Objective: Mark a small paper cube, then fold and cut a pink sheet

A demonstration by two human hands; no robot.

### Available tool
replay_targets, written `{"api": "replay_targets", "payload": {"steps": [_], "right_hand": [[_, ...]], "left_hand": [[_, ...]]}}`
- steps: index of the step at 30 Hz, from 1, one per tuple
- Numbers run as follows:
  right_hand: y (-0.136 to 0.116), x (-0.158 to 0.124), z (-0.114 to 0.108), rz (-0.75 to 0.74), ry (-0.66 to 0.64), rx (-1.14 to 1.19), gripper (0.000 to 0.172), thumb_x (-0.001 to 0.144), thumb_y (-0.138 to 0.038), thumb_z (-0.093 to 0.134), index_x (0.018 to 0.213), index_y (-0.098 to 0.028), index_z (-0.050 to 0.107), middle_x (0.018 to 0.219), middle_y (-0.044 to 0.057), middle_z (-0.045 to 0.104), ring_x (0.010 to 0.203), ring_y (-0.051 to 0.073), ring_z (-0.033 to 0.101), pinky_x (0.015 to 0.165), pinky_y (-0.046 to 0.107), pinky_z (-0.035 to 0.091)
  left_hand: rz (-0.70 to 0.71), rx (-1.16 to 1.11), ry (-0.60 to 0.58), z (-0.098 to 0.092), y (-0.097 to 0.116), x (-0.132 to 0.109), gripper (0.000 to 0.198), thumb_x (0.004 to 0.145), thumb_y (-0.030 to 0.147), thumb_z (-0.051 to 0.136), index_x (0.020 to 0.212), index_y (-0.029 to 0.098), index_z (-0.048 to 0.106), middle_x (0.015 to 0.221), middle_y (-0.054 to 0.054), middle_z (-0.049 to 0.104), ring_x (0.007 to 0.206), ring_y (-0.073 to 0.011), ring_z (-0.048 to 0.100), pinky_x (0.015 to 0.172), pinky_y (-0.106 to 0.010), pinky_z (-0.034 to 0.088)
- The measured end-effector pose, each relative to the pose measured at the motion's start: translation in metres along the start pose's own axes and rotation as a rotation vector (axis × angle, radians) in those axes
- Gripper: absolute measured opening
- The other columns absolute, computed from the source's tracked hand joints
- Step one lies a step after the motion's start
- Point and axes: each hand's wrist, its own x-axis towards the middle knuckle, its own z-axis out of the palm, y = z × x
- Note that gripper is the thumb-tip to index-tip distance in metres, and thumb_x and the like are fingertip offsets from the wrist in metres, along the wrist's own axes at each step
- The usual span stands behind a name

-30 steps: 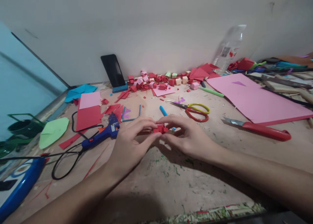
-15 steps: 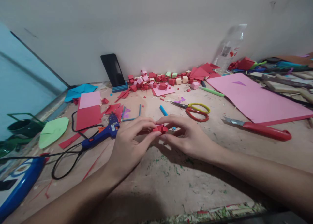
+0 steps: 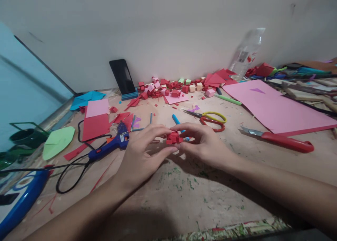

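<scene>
Between the fingertips of both hands is a small red folded-paper box point(image 3: 173, 138), held just above the table. My left hand point(image 3: 149, 146) grips it from the left, thumb below and fingers above. From the right, my right hand point(image 3: 201, 142) pinches it in the same way. Just behind the hands lies a blue pen-like stick point(image 3: 176, 119), partly hidden by the right fingers. Scissors point(image 3: 207, 117) with yellow and red handles rest beyond the right hand. A blue glue gun point(image 3: 112, 145) lies to the left of my left hand.
Many small paper cubes point(image 3: 171, 88) are heaped along the wall beside a propped phone point(image 3: 122, 76). To the right lie a red-handled knife point(image 3: 284, 141), pink paper sheets point(image 3: 279, 104) and a plastic bottle point(image 3: 247, 53). A black cord point(image 3: 59, 179) loops at left, near red paper point(image 3: 95, 127).
The red paper box has turned between my fingers and now shows more of its body above the fingertips. Both hands stay in nearly the same place.
</scene>
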Motion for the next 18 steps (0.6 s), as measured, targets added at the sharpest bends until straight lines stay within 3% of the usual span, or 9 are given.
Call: {"api": "replay_targets", "payload": {"steps": [6, 10, 13, 18], "right_hand": [[0.0017, 0.0005, -0.0024, 0.077, -0.039, 0.108, 0.035, 0.083, -0.026, 0.078, 0.118, -0.022, 0.075, 0.115, 0.008, 0.075, 0.090, 0.022, 0.073, 0.065, 0.032, 0.064], [0.0030, 0.0009, -0.0031, 0.086, -0.072, 0.140, 0.037, 0.082, -0.026, 0.080, 0.119, -0.023, 0.075, 0.109, 0.006, 0.076, 0.094, 0.023, 0.073, 0.069, 0.033, 0.064], [0.0047, 0.0015, -0.0027, 0.088, -0.080, 0.171, 0.040, 0.081, -0.026, 0.082, 0.120, -0.024, 0.075, 0.111, 0.006, 0.076, 0.098, 0.024, 0.072, 0.077, 0.035, 0.062], [0.0076, 0.0017, -0.0033, 0.169, -0.122, 0.283, 0.059, 0.078, -0.025, 0.088, 0.133, -0.022, 0.066, 0.121, 0.009, 0.071, 0.104, 0.023, 0.069, 0.078, 0.035, 0.061]], "left_hand": [[-0.096, -0.124, -0.019, 0.0030, -0.0005, 0.0027, 0.024, 0.090, 0.023, 0.079, 0.113, 0.026, 0.072, 0.116, -0.002, 0.072, 0.094, -0.0171, 0.074, 0.084, -0.029, 0.065], [-0.173, -0.162, -0.013, 0.0050, 0.0006, 0.0023, 0.017, 0.091, 0.016, 0.072, 0.107, 0.024, 0.071, 0.114, -0.003, 0.071, 0.092, -0.0165, 0.074, 0.083, -0.030, 0.067], [-0.079, -0.076, -0.027, 0.0033, -0.0007, 0.0010, 0.017, 0.094, 0.013, 0.069, 0.106, 0.024, 0.070, 0.117, -0.004, 0.069, 0.101, -0.0166, 0.072, 0.083, -0.027, 0.065], [0.142, 0.121, -0.024, -0.0001, -0.0062, -0.0012, 0.021, 0.097, 0.009, 0.065, 0.115, 0.022, 0.067, 0.122, -0.007, 0.068, 0.112, -0.0177, 0.067, 0.089, -0.027, 0.061]]}}
